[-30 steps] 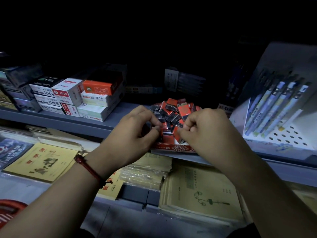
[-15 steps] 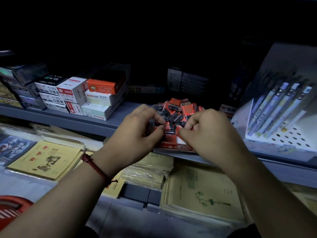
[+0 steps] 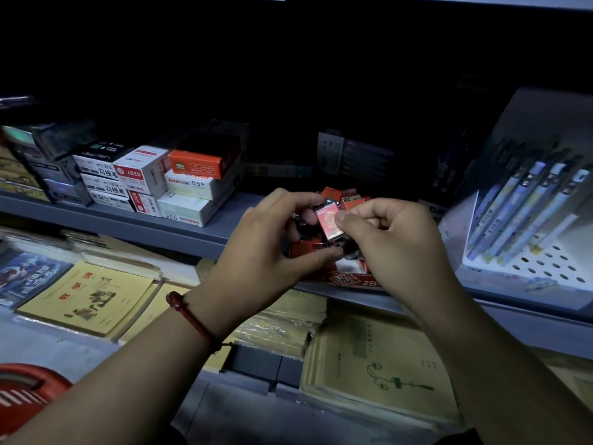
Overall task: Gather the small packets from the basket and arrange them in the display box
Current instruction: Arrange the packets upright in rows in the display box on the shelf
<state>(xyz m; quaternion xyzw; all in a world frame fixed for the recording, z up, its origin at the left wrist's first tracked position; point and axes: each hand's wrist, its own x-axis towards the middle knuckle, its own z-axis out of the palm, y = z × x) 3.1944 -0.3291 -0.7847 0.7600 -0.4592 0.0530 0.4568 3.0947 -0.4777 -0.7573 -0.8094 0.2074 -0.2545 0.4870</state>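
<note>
Lifted packet: a small red packet [image 3: 328, 221] with a glossy face, held up on edge just above the heap in the display box, between my two hands.
Right hand: my right hand [image 3: 398, 248] pinches the packet's right edge with thumb and forefinger; the other fingers [image 3: 372, 211] are curled in.
Left hand: my left hand [image 3: 263, 252] is curled round a clump of small packets [image 3: 348, 198] at the front of the heap, thumb underneath. One of its fingers [image 3: 306, 216] touches the lifted packet's left edge.
Heap: red and dark packets lie jumbled at all angles, and one behind my hands reads 2B.
Display box: the red display box [image 3: 353, 279] stands at the front edge of the grey shelf [image 3: 154, 224]. Its front wall is printed 2B and my hands hide much of it.
Left of the box: stacked stationery cartons [image 3: 192, 184], white and orange, stand well apart from it on the same shelf.
Right of the box: a white perforated stand [image 3: 552, 264] holds a row of leaning pens [image 3: 526, 200].
Below: yellow exercise books [image 3: 86, 297] and wrapped bundles lie on the lower shelf.
Basket: the red basket [image 3: 22, 390] is at the bottom left corner, far from the box. I cannot tell what is in it.
Wrist: a red cord bracelet [image 3: 189, 316] is on my left wrist.
</note>
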